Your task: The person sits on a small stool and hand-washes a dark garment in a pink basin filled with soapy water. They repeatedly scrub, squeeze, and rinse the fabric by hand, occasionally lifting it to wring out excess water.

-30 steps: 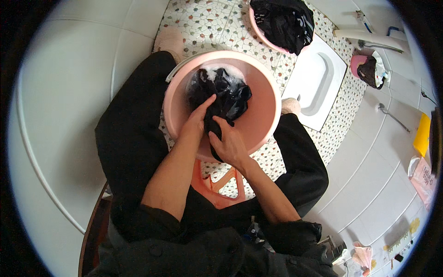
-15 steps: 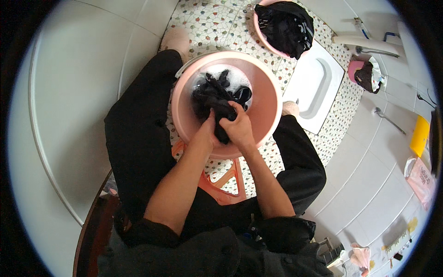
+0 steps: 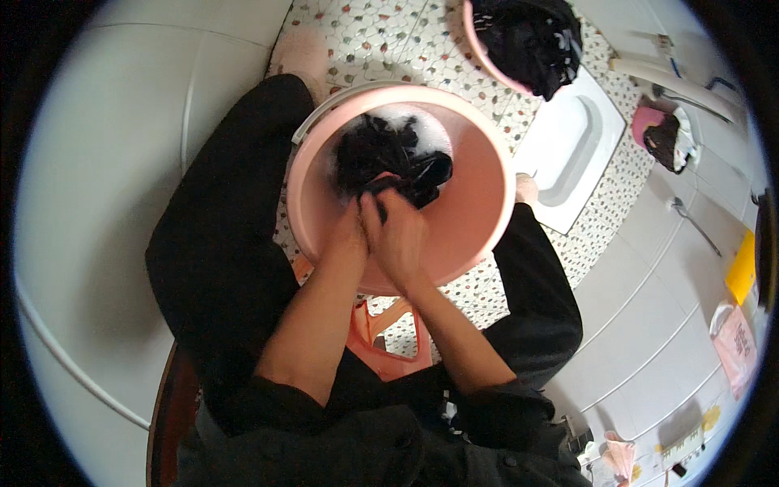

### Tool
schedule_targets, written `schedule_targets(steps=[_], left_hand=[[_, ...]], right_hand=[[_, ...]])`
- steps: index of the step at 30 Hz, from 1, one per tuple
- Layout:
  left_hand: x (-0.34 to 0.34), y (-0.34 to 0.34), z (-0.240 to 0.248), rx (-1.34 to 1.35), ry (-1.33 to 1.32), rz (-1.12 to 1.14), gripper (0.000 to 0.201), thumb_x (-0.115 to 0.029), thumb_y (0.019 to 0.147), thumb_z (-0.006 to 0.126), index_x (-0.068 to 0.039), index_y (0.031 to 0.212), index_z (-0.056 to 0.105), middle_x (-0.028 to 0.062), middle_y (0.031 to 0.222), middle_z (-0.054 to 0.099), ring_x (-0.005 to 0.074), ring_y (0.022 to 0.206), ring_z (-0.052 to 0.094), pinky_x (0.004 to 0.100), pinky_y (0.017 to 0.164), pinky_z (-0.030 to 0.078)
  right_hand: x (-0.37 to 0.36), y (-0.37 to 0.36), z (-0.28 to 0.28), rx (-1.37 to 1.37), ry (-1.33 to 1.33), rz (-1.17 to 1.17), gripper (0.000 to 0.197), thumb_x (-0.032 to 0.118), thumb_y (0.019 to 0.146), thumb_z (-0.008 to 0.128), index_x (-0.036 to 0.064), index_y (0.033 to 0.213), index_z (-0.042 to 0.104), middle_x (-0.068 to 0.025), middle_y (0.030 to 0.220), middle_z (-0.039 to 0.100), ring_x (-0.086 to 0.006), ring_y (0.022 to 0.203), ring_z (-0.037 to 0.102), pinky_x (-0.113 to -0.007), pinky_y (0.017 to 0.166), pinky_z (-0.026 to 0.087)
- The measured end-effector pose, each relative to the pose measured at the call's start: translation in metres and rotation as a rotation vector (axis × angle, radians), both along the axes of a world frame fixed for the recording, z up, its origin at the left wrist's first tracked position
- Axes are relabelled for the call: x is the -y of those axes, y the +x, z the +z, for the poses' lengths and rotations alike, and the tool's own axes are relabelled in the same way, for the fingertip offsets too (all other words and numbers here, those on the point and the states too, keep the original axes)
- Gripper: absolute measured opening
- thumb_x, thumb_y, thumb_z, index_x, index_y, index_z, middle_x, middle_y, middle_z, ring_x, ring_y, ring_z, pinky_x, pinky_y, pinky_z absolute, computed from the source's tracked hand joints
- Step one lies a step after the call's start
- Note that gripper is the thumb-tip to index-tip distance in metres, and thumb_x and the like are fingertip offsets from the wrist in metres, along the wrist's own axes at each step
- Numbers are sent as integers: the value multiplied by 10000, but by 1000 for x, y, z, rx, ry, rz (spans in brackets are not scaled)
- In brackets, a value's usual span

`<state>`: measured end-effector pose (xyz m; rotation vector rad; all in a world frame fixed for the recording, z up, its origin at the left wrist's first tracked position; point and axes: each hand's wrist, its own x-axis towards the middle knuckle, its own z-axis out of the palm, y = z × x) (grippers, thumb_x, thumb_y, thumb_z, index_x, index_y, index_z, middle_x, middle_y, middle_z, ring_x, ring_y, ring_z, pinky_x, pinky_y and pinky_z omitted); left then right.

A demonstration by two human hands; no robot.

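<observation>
A pink bucket (image 3: pixel 479 203) stands between my legs, its pale handle (image 3: pixel 324 109) resting against the far left rim. Wet black clothing (image 3: pixel 377 154) lies in the foamy water (image 3: pixel 434 130) at its bottom. Both my hands are inside the bucket, pressed together on a bunched part of that black garment. My right hand (image 3: pixel 398 235) is closed over the cloth, slightly smeared by motion. Tucked close beside it, my left hand (image 3: pixel 357 227) grips the same cloth, its fingers mostly hidden.
Another pink basin (image 3: pixel 479 53) heaped with black clothes (image 3: pixel 531 40) sits at the far right. Beside it is a white squat toilet (image 3: pixel 568 154). An orange plastic stool (image 3: pixel 406 369) stands below the bucket. A small pink bin (image 3: pixel 647 122) stands by the right wall.
My hands have drawn together, and the right has turned over the cloth. The long strip of garment held before is now bunched lower among the clothes. The whole view has shifted slightly.
</observation>
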<state>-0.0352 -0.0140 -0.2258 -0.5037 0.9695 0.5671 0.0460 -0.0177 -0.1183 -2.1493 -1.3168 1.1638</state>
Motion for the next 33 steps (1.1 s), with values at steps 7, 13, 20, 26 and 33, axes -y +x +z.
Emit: schedule_targets(steps=[7, 13, 20, 26, 33], left_hand=[[-24, 31, -60, -374, -369, 180, 368, -345, 1015, 489, -93, 1274, 562, 137, 1258, 610, 301, 1209, 542, 481, 1019, 477], [-39, 55, -64, -292, -328, 147, 432, -404, 1029, 455, -105, 1336, 512, 151, 1335, 547, 324, 1216, 530, 524, 1026, 469], [-10, 18, -76, -342, -36, 132, 462, -479, 987, 516, -131, 1289, 556, 80, 1255, 619, 286, 1157, 574, 476, 994, 486], [-17, 22, -74, -197, -97, 141, 445, -457, 999, 507, -119, 1285, 555, 88, 1262, 616, 285, 1158, 577, 474, 997, 486], [-13, 39, -75, -204, -315, 151, 425, -427, 1013, 493, -101, 1279, 555, 103, 1270, 610, 287, 1160, 580, 476, 998, 486]], right_hand=[[-42, 40, -208, 70, -396, -10, 355, 301, 920, 573, -4, 1065, 681, -304, 947, 657, -481, 926, 623, -520, 825, 501], [-3, 65, -268, 228, -285, 24, 357, 275, 925, 583, 4, 1156, 614, -285, 1044, 625, -465, 988, 601, -511, 843, 490], [-21, 27, -136, 125, -354, 28, 409, 244, 931, 595, 14, 1263, 536, -264, 1156, 587, -447, 1060, 575, -501, 864, 478], [-2, 18, -70, 28, -129, 118, 259, 212, 905, 640, 16, 1074, 635, -286, 1047, 628, -411, 950, 631, -497, 757, 510], [-19, 55, -243, 235, -176, 213, 299, 243, 920, 558, -9, 1037, 665, -271, 999, 671, -435, 902, 656, -511, 792, 531]])
